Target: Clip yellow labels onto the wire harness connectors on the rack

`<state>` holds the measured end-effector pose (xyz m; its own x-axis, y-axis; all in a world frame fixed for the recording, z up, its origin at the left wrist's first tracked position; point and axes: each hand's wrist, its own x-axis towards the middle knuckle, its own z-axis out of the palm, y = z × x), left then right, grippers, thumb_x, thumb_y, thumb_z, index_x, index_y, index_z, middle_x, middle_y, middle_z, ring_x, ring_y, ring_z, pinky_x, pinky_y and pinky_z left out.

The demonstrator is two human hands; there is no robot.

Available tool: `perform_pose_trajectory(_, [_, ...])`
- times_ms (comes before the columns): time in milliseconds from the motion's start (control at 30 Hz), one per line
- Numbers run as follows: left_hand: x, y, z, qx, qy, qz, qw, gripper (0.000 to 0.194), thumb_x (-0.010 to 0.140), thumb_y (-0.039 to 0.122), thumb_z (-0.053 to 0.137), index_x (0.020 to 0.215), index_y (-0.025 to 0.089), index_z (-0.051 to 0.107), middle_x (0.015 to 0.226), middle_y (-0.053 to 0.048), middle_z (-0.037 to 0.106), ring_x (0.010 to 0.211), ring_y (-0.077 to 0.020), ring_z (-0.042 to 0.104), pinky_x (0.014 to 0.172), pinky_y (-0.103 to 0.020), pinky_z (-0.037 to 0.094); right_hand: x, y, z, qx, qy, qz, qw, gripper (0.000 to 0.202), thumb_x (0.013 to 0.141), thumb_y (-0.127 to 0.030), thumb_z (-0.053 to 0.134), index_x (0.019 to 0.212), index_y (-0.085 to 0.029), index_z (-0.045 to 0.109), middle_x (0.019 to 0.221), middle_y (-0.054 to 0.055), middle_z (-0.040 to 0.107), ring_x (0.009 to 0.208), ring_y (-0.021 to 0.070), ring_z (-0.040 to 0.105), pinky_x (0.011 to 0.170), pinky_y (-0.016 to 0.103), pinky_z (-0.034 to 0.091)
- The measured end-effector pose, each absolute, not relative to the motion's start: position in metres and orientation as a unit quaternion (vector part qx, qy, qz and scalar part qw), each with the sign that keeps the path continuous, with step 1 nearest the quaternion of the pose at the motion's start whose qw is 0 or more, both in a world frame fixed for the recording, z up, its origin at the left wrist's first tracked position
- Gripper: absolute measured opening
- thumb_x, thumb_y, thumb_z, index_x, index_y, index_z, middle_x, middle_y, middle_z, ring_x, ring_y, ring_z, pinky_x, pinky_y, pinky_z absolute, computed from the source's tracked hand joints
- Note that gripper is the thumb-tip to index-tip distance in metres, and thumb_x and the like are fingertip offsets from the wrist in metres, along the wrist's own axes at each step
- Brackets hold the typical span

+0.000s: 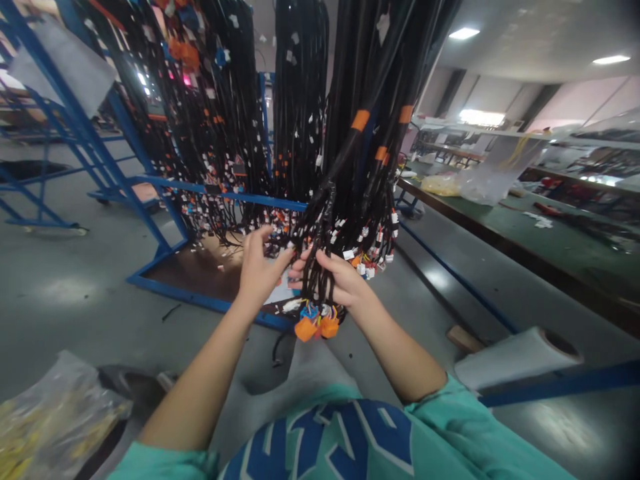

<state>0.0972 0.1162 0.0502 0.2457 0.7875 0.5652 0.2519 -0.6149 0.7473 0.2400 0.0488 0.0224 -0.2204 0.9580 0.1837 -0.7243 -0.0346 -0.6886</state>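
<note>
A bundle of black wiring harness branches [320, 247] hangs down in front of me, with orange connectors [317, 328] and a blue one at its lower end. My right hand [340, 277] is closed around these branches from the right, its fingers partly hidden behind the wires. To the left of the bundle, my left hand [264, 267] has its fingers apart, with the thumb reaching to the edge of the wires. Whether that thumb touches them I cannot tell. White connectors [367, 270] hang on more branches just right of my right hand.
A blue metal rack [225, 194] carries many more hanging harnesses [300, 100]. At the right stands a long green-topped table [500, 220] with plastic bags [487, 180]. A white roll [520, 357] lies low at the right. A clear bag [60, 413] is at the lower left.
</note>
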Motion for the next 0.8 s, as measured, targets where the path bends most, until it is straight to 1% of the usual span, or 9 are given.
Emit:
perform_pose_trajectory(67, [0.090,0.101,0.032,0.686,0.334,0.469,0.444,0.039,0.071,0.041,0.064,0.101,0.017,0.057,0.105,-0.008,0.059,0.099,-0.0224,0.057,0.089,-0.039,0.044,0.233,0.052,0.028,-0.168,-0.291,0.708,0.621,0.035,0.097,-0.019,0.020,0.091,-0.015,0.054,0.076,0.004,0.066,0.083,0.0153,0.066,0.088,0.046,0.050])
perform_pose_trajectory(133, [0.083,0.088,0.018,0.608,0.305,0.367,0.635,0.044,0.073,0.055,0.059,0.093,0.016,0.059,0.096,-0.008,0.064,0.090,-0.0227,0.061,0.082,-0.037,0.048,0.230,0.055,0.033,-0.159,-0.247,0.717,0.632,0.040,0.098,-0.019,0.015,0.092,-0.016,0.054,0.074,0.002,0.065,0.081,0.0139,0.065,0.090,0.047,0.049])
perform_pose_trajectory(233, [0.072,0.082,0.010,0.539,0.233,0.252,0.769,0.057,0.069,0.066,0.057,0.093,0.015,0.062,0.092,-0.010,0.067,0.086,-0.0242,0.064,0.078,-0.036,0.049,0.231,0.059,0.037,-0.152,-0.208,0.725,0.638,0.040,0.098,-0.021,0.015,0.094,-0.017,0.054,0.067,-0.001,0.062,0.071,0.0112,0.063,0.086,0.043,0.051])
perform_pose_trajectory(333, [0.052,0.090,0.012,0.583,0.195,0.199,0.763,0.062,0.070,0.063,0.059,0.111,0.016,0.057,0.093,-0.010,0.069,0.079,-0.0227,0.066,0.075,-0.034,0.048,0.236,0.064,0.039,-0.148,-0.192,0.729,0.640,0.042,0.099,-0.024,0.013,0.091,-0.016,0.053,0.063,-0.002,0.058,0.058,0.0083,0.058,0.074,0.034,0.055])
perform_pose_trajectory(400, [0.034,0.097,0.009,0.638,0.215,0.148,0.724,0.066,0.067,0.056,0.068,0.118,0.017,0.052,0.085,-0.008,0.070,0.075,-0.0208,0.066,0.071,-0.030,0.047,0.242,0.066,0.039,-0.138,-0.180,0.733,0.642,0.042,0.099,-0.026,0.013,0.087,-0.016,0.052,0.060,-0.003,0.054,0.052,0.0068,0.054,0.063,0.027,0.054])
perform_pose_trajectory(500, [0.002,0.104,-0.008,0.683,0.248,0.021,0.686,0.061,0.061,0.045,0.077,0.110,0.015,0.058,0.068,-0.001,0.066,0.058,-0.0139,0.061,0.058,-0.023,0.043,0.256,0.070,0.035,-0.096,-0.168,0.746,0.637,0.034,0.098,-0.027,0.021,0.085,-0.016,0.051,0.058,-0.004,0.051,0.048,0.0047,0.050,0.050,0.016,0.046])
perform_pose_trajectory(567, [-0.017,0.107,-0.026,0.671,0.271,-0.028,0.689,0.051,0.062,0.044,0.076,0.100,0.013,0.063,0.068,-0.001,0.065,0.052,-0.0115,0.058,0.053,-0.022,0.042,0.267,0.071,0.030,-0.054,-0.174,0.753,0.633,0.026,0.096,-0.026,0.030,0.084,-0.015,0.050,0.057,-0.006,0.049,0.045,0.0024,0.047,0.044,0.011,0.039])
perform_pose_trajectory(667, [-0.029,0.115,-0.052,0.612,0.365,0.106,0.694,0.042,0.065,0.044,0.074,0.092,0.013,0.065,0.077,-0.005,0.067,0.061,-0.0140,0.063,0.059,-0.023,0.046,0.278,0.069,0.022,-0.017,-0.192,0.756,0.626,0.017,0.093,-0.025,0.038,0.086,-0.016,0.051,0.054,-0.009,0.045,0.040,0.0001,0.041,0.039,0.007,0.032])
perform_pose_trajectory(800, [-0.001,0.135,-0.077,0.505,0.431,0.241,0.708,0.036,0.060,0.023,0.079,0.090,0.011,0.063,0.074,-0.005,0.066,0.060,-0.0144,0.062,0.053,-0.022,0.044,0.275,0.057,0.018,-0.061,-0.221,0.755,0.614,0.019,0.093,-0.029,0.039,0.086,-0.017,0.052,0.051,-0.010,0.039,0.034,0.0014,0.027,0.033,0.007,0.024])
